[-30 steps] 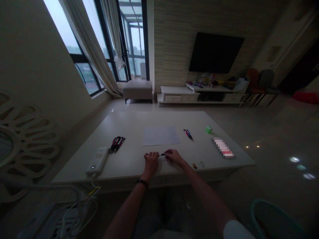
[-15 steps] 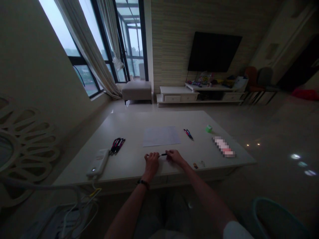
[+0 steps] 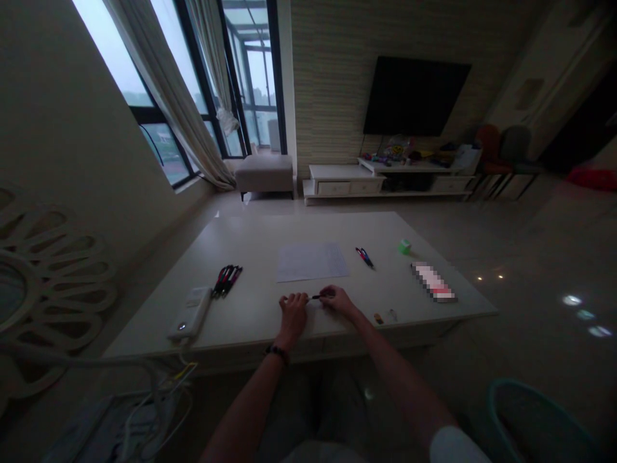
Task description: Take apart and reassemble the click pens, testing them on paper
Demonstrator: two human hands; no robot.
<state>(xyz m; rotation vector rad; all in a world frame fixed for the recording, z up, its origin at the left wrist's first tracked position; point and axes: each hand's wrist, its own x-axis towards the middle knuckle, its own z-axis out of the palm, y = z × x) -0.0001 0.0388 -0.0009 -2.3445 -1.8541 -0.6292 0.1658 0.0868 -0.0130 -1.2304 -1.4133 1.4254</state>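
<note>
While the left hand (image 3: 293, 312) has its fingers curled closed on 1 end of a slim pen (image 3: 315, 297), the right hand (image 3: 339, 301) pinches the other end; exact fingertip contact too small to tell. Pen roughly level between the hands, at the near side of the white table (image 3: 250, 321), just short of the paper (image 3: 312, 262). Left of paper: pen cluster (image 3: 226, 281), just beside power strip (image 3: 190, 314). Right of paper: 2 pens (image 3: 365, 258), then green cube (image 3: 404, 247).

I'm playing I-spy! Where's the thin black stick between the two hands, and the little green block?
Thin black stick (image 3: 315, 297): head view, on its exposed part.
Little green block (image 3: 404, 247): head view, about its middle.
</note>
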